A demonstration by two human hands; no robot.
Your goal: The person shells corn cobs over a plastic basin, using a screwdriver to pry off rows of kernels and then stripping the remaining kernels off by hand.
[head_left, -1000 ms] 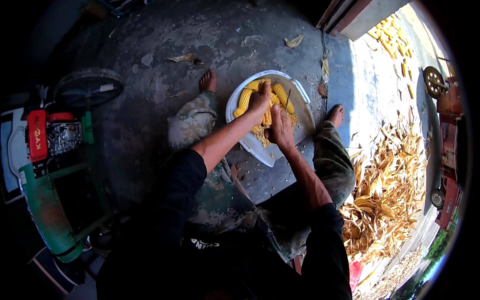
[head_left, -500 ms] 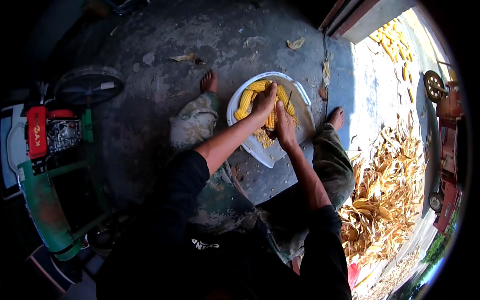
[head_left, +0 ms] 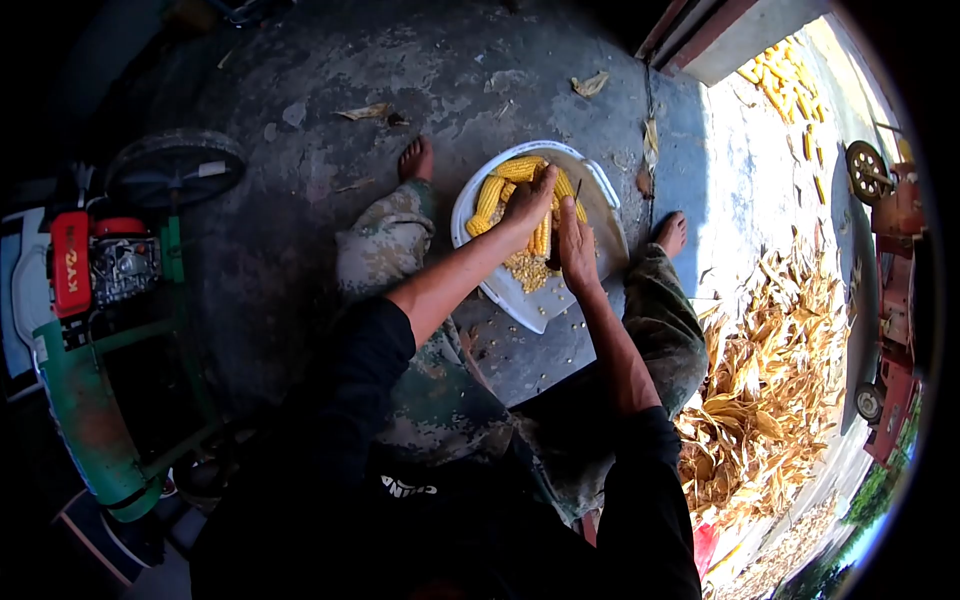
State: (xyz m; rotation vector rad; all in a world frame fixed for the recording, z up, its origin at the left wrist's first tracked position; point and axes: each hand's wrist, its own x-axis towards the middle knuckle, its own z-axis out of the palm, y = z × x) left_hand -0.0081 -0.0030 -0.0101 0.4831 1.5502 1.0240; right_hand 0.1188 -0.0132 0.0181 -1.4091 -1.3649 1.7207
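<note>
The left hand (head_left: 528, 207) lies over the upper end of a yellow corn cob (head_left: 542, 240), its grip closed on it, while the lower end shows below the palm. That cob is above the white plastic basin (head_left: 605, 232), which rests on the concrete floor (head_left: 300, 215) between the person's 2 bare feet (head_left: 414, 160). The right hand (head_left: 577, 248) is just beside the cob, fingers nearly straight and pointing up toward the far rim. A thin dark rod (head_left: 579, 187) shows by its fingertips; whether the right grip holds it, I cannot tell.

More corn cobs (head_left: 487, 203) lie in the basin, mostly along its left and far sides, with loose kernels (head_left: 527, 272) gathered near the 2 hands. A few kernels are scattered on the floor near the basin.

The person wears camouflage trousers (head_left: 385, 250) and black sleeves (head_left: 350, 360). To the left stands a green machine (head_left: 85, 420) with a red cover (head_left: 71, 265). To the right, a heap of dry corn husks (head_left: 770, 400) lies in sunlight, with a spread of cobs (head_left: 785, 82) farther ahead.
</note>
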